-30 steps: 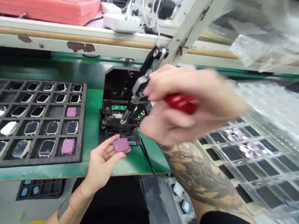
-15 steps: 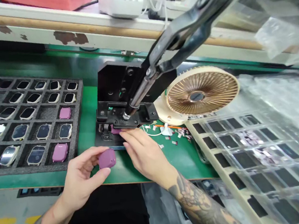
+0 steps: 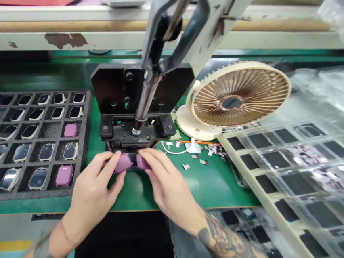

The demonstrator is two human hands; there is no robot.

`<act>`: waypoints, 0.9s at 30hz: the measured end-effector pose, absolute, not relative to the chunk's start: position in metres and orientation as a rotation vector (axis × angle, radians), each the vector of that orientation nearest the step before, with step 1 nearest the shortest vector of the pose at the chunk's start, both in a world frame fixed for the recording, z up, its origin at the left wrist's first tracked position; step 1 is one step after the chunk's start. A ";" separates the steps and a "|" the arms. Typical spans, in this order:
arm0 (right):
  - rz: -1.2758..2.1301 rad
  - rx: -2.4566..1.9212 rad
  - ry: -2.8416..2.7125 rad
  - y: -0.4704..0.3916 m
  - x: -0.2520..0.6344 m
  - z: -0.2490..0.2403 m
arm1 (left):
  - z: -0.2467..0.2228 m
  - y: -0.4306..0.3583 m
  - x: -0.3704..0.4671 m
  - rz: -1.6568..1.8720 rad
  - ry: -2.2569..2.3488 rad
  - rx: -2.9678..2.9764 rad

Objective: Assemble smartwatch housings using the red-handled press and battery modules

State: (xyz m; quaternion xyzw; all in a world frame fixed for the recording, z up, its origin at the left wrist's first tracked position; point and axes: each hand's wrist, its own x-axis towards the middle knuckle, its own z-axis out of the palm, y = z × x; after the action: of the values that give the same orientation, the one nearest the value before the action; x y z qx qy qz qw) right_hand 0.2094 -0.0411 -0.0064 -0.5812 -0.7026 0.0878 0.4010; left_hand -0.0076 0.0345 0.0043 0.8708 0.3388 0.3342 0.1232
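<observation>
Left piece: small purple rounded plastic watch case [image 3: 123, 162], pinched in left hand [image 3: 90, 193], at the near edge of the press.
Right piece: second purple case [image 3: 142, 162], gripped by right hand [image 3: 168, 186], just beside the first, half under the clamp.
Fixture: black lever press [image 3: 135, 128], handle raised.
Risk: fingers could be pinched under the plate; a case could be seated crooked.
Left, beyond: grey foam tray [image 3: 89, 108] of watch cases.
Right, beyond: beige desk fan [image 3: 236, 98].

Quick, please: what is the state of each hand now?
Left hand: closed on a purple watch case.
Right hand: pinching a second purple case.
</observation>
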 end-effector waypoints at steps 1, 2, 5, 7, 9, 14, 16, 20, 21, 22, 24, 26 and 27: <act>0.203 -1.473 -1.740 -0.048 0.212 -0.006 | 0.005 0.040 0.000 0.901 1.036 2.626; 0.186 -1.483 -1.711 -0.053 0.216 -0.005 | 0.007 0.045 0.008 0.809 1.096 2.695; 0.127 -1.512 -1.676 -0.061 0.227 -0.002 | 0.010 0.056 0.030 0.509 1.230 2.772; 0.103 -1.525 -1.683 -0.062 0.233 -0.001 | 0.009 0.060 0.038 0.406 1.225 2.751; 0.083 -1.536 -1.689 -0.062 0.236 -0.001 | 0.007 0.060 0.041 0.378 1.176 2.733; -0.007 -1.510 -1.735 -0.058 0.232 0.000 | 0.005 0.051 0.043 0.231 1.122 2.841; -0.025 -1.491 -1.780 -0.056 0.228 0.003 | 0.007 0.047 0.048 0.126 1.131 2.879; -0.104 -1.410 -1.869 -0.051 0.219 0.009 | 0.015 0.042 0.045 0.096 1.074 2.871; -0.160 -1.395 -1.880 -0.050 0.217 0.010 | 0.017 0.041 0.040 0.160 0.997 2.835; -0.227 -1.378 -1.883 -0.047 0.214 0.010 | 0.019 0.041 0.032 0.257 0.918 2.760; -0.342 -1.325 -1.870 -0.041 0.207 0.009 | 0.023 0.037 0.016 0.522 0.790 2.476; -0.397 -1.231 -1.861 -0.031 0.199 0.008 | 0.025 0.032 0.003 0.777 0.699 2.061; -0.405 -1.177 -1.885 -0.026 0.195 0.008 | 0.026 0.029 -0.001 0.873 0.678 1.851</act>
State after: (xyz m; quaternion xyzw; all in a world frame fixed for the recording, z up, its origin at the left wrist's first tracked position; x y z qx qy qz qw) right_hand 0.1949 -0.0260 0.0083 -0.4713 -0.7545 -0.1621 0.4270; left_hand -0.0012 0.0292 0.0257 0.7564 0.2772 0.3567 0.4731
